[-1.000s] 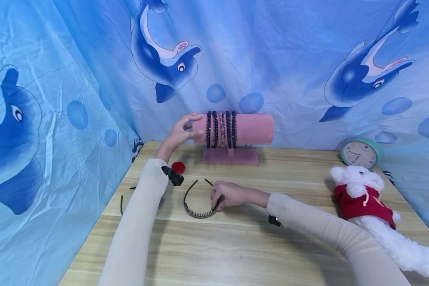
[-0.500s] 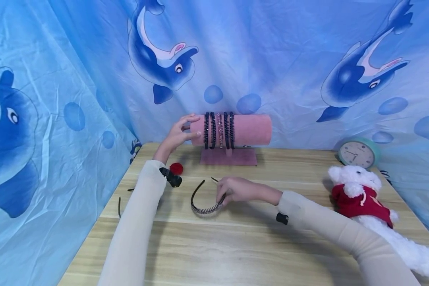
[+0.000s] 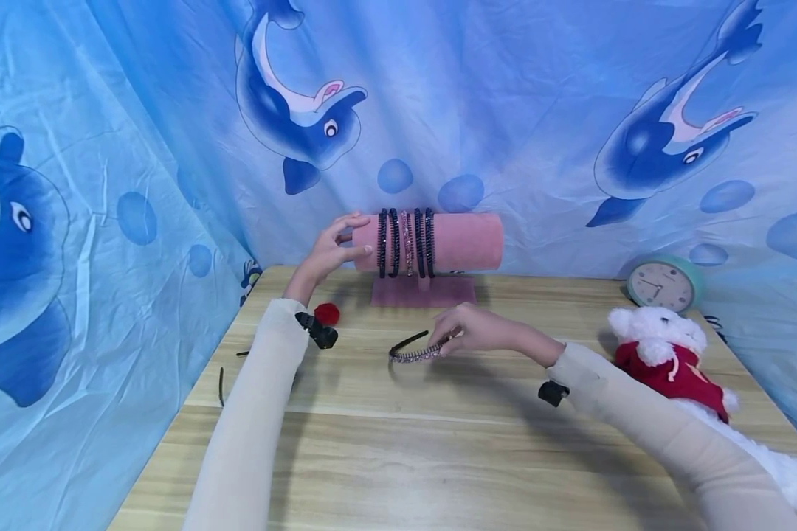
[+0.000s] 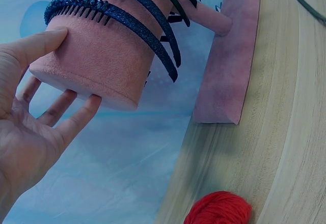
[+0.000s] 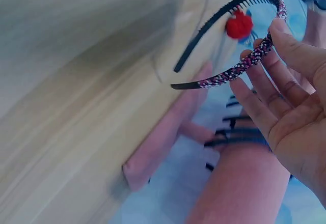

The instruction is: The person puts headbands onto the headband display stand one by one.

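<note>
A pink plush headband stand [image 3: 468,242], a horizontal roll on a flat base, stands at the table's back. Several dark blue headbands [image 4: 127,23] and a pink glittery headband [image 3: 408,247] are around its left half. My left hand [image 3: 325,254] grips the roll's left end, thumb on the side and fingertips at the end face. My right hand [image 3: 474,327] pinches a toothed headband [image 5: 237,70] with pink and silver sparkles between thumb and fingers. That headband hangs above the table in front of the stand, its two dark tips free in the right wrist view.
A red yarn ball [image 3: 327,314] lies beside the left wrist. Dark thin tips [image 3: 221,387] show on the table left of the left sleeve. At right are a white teddy bear [image 3: 664,361] in a red top and a green round clock [image 3: 666,285]. A blue dolphin curtain [image 3: 538,110] hangs behind.
My right hand has lifted the sparkly headband off the table, moving it rightward and toward the stand while tilting it. The left hand has stayed on the roll's end.
</note>
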Demonstrator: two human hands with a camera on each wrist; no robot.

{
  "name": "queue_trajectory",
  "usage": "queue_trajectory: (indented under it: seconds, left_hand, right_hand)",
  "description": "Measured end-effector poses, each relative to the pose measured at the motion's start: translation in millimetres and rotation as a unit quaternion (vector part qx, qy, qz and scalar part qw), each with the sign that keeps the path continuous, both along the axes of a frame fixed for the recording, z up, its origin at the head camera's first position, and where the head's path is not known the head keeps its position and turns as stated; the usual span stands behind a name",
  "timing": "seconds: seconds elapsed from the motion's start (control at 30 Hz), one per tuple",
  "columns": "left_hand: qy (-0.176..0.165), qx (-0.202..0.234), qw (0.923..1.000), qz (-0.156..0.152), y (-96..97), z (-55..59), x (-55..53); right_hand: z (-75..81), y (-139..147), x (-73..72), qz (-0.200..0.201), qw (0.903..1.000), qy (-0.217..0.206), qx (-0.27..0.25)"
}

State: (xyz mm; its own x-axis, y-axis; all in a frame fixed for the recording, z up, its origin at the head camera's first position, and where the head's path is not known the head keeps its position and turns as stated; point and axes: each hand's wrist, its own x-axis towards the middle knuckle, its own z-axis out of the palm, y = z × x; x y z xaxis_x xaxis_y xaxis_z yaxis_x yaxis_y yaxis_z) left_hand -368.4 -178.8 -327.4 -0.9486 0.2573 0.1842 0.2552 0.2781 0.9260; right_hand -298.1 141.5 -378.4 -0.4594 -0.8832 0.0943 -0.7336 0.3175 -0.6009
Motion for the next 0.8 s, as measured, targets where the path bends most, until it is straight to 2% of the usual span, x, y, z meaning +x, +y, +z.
queue_trajectory:
  seconds: [0.33, 0.57, 0.8]
  left_hand:
    - [-0.001, 0.003, 1.0000, -0.001, -1.5, -1.2, -1.8]
    - [0.012, 0.005, 0.9999, 0.007, -7.9, -20.7, -23.6]
    - [0.025, -0.004, 0.9995, 0.019, -7.5, -24.4, -24.5]
  right_hand:
    - [13.4, 37, -15.1, -0.064, 0.9974, -0.030, -0.013]
    - [20.0, 62, -23.8, -0.091, 0.9951, -0.034, -0.013]
    - [24.3, 87, -31.9, -0.138, 0.9894, -0.042, -0.008]
